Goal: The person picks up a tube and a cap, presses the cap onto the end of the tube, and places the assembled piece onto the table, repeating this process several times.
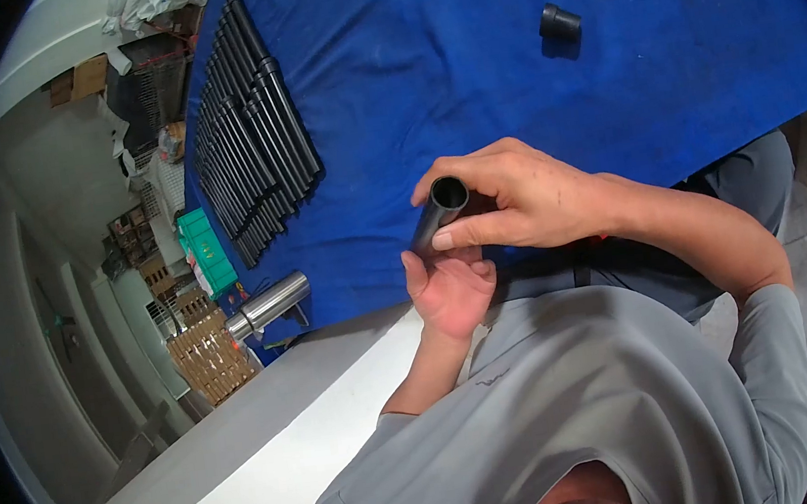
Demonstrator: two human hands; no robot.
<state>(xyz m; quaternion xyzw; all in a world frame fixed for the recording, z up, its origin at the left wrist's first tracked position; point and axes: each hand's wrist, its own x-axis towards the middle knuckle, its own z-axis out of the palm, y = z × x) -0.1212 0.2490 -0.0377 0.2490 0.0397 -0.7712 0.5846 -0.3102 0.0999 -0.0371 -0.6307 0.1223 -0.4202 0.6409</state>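
Observation:
A black tube (435, 220) is held up over the table edge, its round open end turned toward me. My right hand (527, 196) is closed on it near that end, thumb on one side and fingers around the other. Below, my left hand (456, 291) holds the tube's lower part, palm facing up and fingers curled; the tube's far end is hidden there. Farther off on the blue cloth (423, 71) lies a short black pipe fitting (560, 23), apart from both hands.
Rows of black tubes with wider ends (254, 120) lie on the cloth at the left. Near the cloth's left edge are a shiny metal cylinder (270, 304) and a green bin (208, 252). A white surface (273, 416) borders my left side.

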